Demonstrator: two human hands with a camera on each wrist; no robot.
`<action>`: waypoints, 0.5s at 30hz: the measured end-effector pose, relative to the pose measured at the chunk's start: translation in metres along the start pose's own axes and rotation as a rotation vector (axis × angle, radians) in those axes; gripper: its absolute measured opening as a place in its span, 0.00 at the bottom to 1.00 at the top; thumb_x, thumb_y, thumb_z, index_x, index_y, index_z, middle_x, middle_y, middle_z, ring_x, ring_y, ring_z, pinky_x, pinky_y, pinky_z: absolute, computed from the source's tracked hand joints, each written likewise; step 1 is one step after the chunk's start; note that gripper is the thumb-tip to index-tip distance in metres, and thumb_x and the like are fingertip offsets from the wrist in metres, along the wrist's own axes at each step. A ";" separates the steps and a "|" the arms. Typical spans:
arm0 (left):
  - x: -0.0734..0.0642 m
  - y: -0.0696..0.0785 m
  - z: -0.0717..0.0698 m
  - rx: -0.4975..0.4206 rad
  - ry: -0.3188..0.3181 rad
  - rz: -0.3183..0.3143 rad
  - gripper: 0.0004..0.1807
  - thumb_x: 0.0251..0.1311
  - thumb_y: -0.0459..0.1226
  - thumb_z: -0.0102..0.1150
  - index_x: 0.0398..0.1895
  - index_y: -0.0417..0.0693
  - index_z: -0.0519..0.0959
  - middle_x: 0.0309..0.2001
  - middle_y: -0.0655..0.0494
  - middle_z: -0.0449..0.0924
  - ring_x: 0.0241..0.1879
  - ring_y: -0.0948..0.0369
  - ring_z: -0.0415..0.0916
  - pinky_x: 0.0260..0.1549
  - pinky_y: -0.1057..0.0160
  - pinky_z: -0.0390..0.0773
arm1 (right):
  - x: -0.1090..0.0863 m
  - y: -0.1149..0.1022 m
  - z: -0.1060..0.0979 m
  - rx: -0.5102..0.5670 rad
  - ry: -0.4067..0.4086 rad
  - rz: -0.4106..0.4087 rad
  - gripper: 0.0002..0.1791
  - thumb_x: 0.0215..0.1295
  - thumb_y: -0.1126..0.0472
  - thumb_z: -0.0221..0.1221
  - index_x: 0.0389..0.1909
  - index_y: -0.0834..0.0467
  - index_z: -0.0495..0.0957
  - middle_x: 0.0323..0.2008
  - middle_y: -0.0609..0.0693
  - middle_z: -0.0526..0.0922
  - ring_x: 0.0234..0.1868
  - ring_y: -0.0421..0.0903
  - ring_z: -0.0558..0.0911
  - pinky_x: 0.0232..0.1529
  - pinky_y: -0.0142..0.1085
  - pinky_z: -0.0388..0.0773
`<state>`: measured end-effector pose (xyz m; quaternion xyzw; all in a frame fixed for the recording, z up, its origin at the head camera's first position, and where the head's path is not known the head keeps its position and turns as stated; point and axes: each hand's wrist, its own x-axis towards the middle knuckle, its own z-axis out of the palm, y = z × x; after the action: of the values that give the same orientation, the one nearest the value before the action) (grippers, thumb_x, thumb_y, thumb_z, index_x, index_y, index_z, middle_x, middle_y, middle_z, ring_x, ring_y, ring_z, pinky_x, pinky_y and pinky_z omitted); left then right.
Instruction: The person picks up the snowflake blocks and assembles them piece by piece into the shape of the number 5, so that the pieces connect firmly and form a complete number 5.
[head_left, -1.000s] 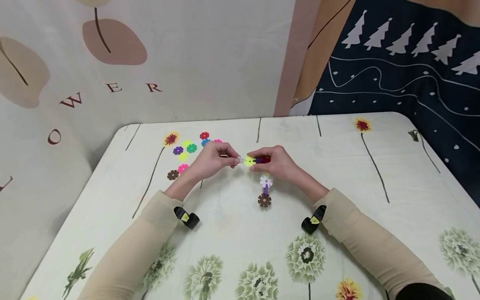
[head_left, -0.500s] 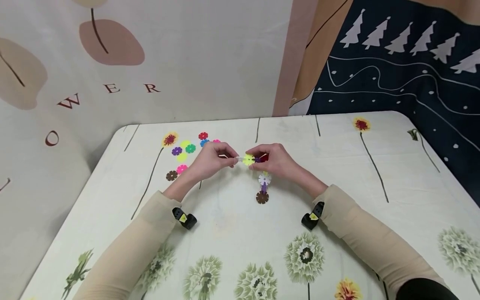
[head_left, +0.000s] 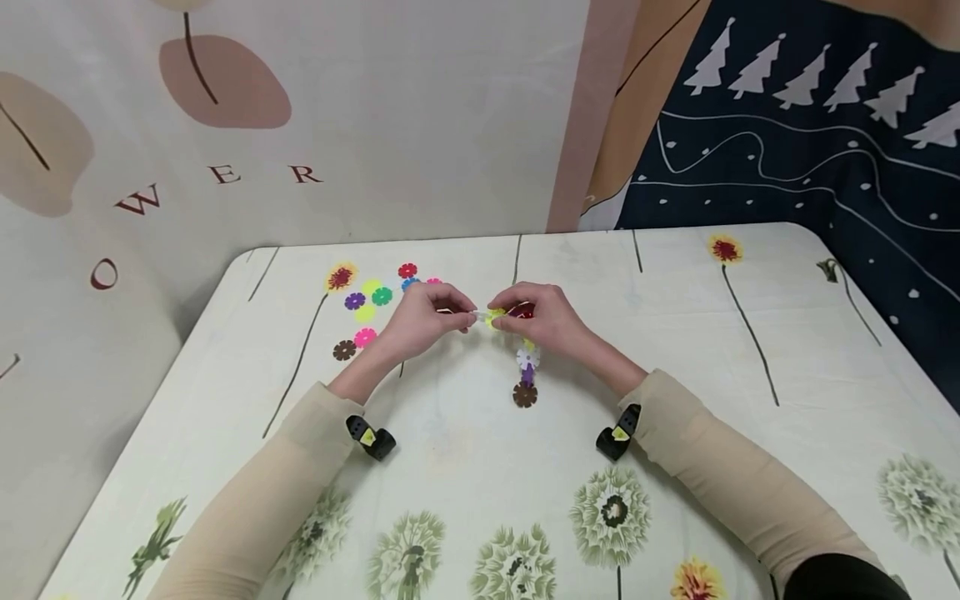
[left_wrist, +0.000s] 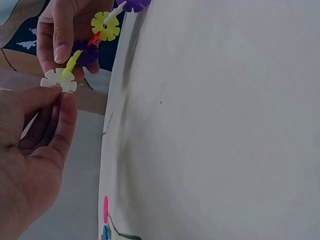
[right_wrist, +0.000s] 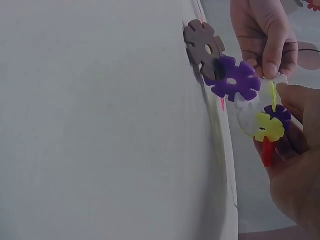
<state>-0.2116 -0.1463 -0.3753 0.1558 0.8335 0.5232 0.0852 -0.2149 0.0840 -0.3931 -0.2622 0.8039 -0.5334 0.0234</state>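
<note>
One white, flower-printed table (head_left: pixel 450 492) spreads below two hands over its far half, with a wide stretch of cloth reaching the right edge. The left hand (head_left: pixel 423 323) pinches a white end disc (left_wrist: pixel 51 80); the right hand (head_left: pixel 553 323) grips the chain (head_left: pixel 528 375) just beside it. Eight discs are joined — the right-wrist view takes in all, while the left-wrist view cuts off the brown end disc (head_left: pixel 525 394). At least nine loose discs (head_left: pixel 382 296) lie toward the far left corner — the left hand may hide others.
</note>
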 end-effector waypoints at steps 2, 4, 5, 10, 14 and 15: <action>-0.001 0.001 0.001 -0.011 0.005 -0.004 0.06 0.63 0.29 0.69 0.41 0.35 0.86 0.38 0.45 0.86 0.35 0.53 0.85 0.42 0.50 0.85 | 0.000 -0.001 0.002 0.019 0.007 -0.009 0.09 0.63 0.69 0.69 0.44 0.64 0.87 0.41 0.54 0.87 0.42 0.48 0.84 0.46 0.42 0.84; -0.001 0.001 0.001 -0.019 0.008 -0.004 0.06 0.63 0.29 0.69 0.41 0.35 0.86 0.37 0.45 0.86 0.35 0.53 0.85 0.42 0.49 0.85 | 0.001 -0.002 0.004 0.033 0.015 -0.022 0.07 0.64 0.69 0.69 0.42 0.64 0.87 0.40 0.53 0.87 0.41 0.48 0.83 0.46 0.43 0.84; -0.001 0.002 0.001 -0.023 0.010 -0.002 0.06 0.63 0.29 0.69 0.40 0.35 0.86 0.37 0.45 0.86 0.35 0.53 0.85 0.42 0.49 0.85 | 0.001 -0.002 0.005 0.035 0.020 -0.028 0.06 0.64 0.69 0.69 0.41 0.63 0.87 0.39 0.53 0.87 0.41 0.47 0.83 0.46 0.43 0.84; -0.003 0.001 -0.001 -0.024 0.006 0.005 0.05 0.63 0.28 0.69 0.40 0.35 0.86 0.37 0.45 0.86 0.35 0.53 0.85 0.42 0.51 0.86 | 0.001 -0.004 0.008 0.026 0.039 -0.072 0.04 0.63 0.69 0.69 0.38 0.62 0.88 0.38 0.51 0.87 0.39 0.46 0.83 0.43 0.41 0.84; -0.006 -0.003 -0.013 0.009 0.000 -0.010 0.07 0.63 0.29 0.69 0.42 0.34 0.86 0.39 0.45 0.84 0.37 0.53 0.85 0.43 0.54 0.86 | 0.001 -0.003 0.008 0.024 0.041 -0.077 0.03 0.63 0.70 0.69 0.37 0.62 0.89 0.37 0.52 0.87 0.38 0.45 0.83 0.42 0.41 0.85; -0.007 -0.005 -0.018 0.023 0.006 -0.014 0.08 0.64 0.29 0.68 0.43 0.34 0.85 0.40 0.46 0.84 0.37 0.53 0.85 0.44 0.54 0.86 | 0.001 -0.002 0.008 0.023 0.040 -0.073 0.03 0.63 0.71 0.69 0.36 0.62 0.89 0.37 0.52 0.87 0.38 0.45 0.83 0.42 0.41 0.85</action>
<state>-0.2114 -0.1658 -0.3718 0.1492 0.8409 0.5133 0.0846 -0.2127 0.0759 -0.3941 -0.2804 0.7878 -0.5484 -0.0093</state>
